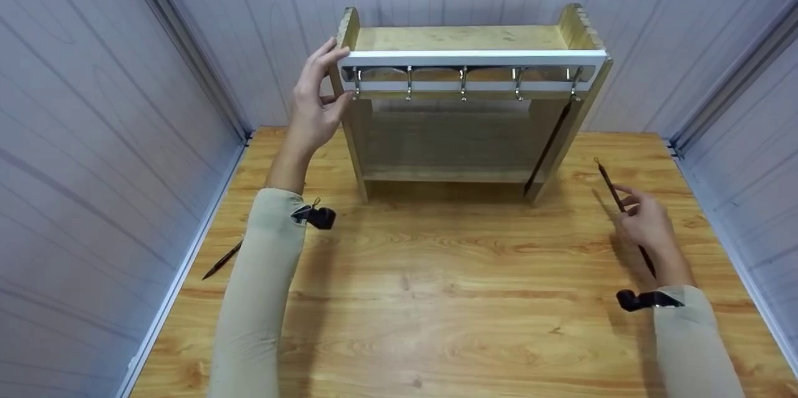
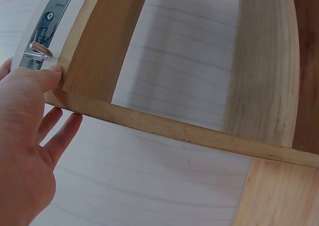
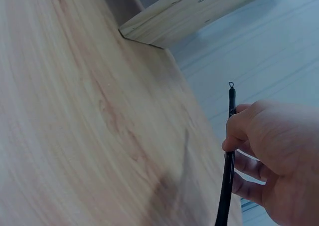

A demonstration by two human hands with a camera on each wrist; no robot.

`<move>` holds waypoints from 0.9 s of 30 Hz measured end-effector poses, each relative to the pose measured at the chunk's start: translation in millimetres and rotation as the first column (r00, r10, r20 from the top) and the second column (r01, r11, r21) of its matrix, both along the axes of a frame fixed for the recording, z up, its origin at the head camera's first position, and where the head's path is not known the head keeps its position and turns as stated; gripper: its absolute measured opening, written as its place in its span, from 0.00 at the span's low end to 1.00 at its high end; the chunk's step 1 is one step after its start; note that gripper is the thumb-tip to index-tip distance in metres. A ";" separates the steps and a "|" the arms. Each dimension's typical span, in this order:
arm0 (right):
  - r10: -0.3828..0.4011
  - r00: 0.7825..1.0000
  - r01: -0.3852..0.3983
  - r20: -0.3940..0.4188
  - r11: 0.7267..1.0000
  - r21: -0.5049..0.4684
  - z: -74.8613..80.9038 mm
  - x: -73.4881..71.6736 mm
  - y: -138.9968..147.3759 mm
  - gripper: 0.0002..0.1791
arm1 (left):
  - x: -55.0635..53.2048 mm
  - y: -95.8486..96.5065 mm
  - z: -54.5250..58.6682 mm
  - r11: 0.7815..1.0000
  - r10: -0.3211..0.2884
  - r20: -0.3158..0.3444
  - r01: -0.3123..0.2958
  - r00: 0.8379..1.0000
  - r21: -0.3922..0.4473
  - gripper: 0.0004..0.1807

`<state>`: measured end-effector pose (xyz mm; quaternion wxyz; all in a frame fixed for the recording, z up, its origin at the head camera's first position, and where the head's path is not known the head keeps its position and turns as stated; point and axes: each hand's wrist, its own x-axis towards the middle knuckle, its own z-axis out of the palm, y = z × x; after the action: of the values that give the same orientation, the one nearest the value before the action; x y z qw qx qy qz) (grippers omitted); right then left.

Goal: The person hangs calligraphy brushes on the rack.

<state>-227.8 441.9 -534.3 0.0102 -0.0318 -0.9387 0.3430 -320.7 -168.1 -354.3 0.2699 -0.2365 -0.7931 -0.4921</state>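
A wooden shelf rack (image 1: 449,142) stands at the back, with a row of metal hooks (image 1: 463,77) on its white front rail. My left hand (image 1: 315,98) grips the rack's upper left edge, thumb by the front rail and fingers against the side panel (image 2: 164,127). Over the floor at the right, my right hand (image 1: 648,223) pinches a dark calligraphy brush (image 1: 610,183) between thumb and fingers, its loop end (image 3: 231,85) pointing up. A similar brush (image 1: 548,145) hangs from the rightmost hook. Another brush (image 1: 221,262) lies at the left, partly hidden behind my left forearm.
Pale panelled walls (image 1: 62,136) enclose the wood-grain surface (image 1: 424,298) on the left, back and right. The rack's right leg (image 1: 542,189) stands to the left of my right hand.
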 end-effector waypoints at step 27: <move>-0.206 0.898 0.142 -0.389 0.972 -0.187 17.7 0.7 -28.3 0.35 | -0.6 -0.5 -1.3 1.000 -0.004 0.005 0.004 1.000 0.007 0.33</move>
<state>-227.1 413.7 -516.6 0.2329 -0.0445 -0.8802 0.4111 -321.3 -168.6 -355.6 0.2678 -0.2357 -0.7917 -0.4959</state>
